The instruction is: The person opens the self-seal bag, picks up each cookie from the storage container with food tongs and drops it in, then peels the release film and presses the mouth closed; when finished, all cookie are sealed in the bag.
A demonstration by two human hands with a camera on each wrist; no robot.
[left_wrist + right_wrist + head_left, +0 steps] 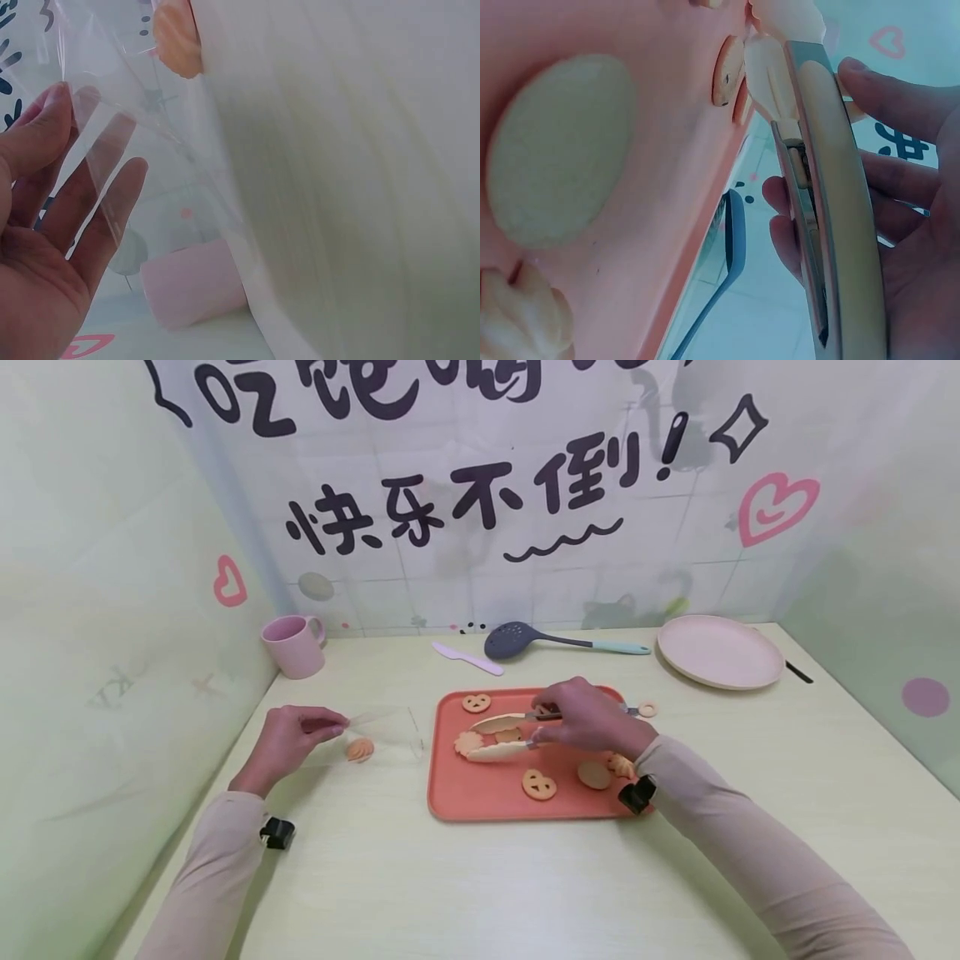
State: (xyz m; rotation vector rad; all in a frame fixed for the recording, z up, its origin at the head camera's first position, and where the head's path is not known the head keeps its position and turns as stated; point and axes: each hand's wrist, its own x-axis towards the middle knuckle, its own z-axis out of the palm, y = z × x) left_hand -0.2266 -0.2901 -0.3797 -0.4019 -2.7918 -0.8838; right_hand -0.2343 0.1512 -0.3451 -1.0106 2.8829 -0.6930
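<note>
My left hand [288, 743] pinches the edge of a clear plastic bag [393, 727] between thumb and fingers, left of the tray. A swirled cookie [360, 749] shows inside the bag. In my right hand [588, 718] is a pair of tongs [498, 724], held over the red tray [465, 800]. Its tips point left, at a scalloped round cookie [468, 742]. Another cookie [509, 735] shows between the tong arms. Also on the tray lie pretzel-shaped cookies [538, 784], a smooth oval cookie [562, 150] and a shell-like swirled one [525, 315].
A pink mug [291, 647] stands at the back left. Along the back lie a lilac knife [468, 657] and a slotted skimmer [510, 641] with a mint handle. A pale pink plate [720, 652] rests at the back right, over a dark stick [799, 672].
</note>
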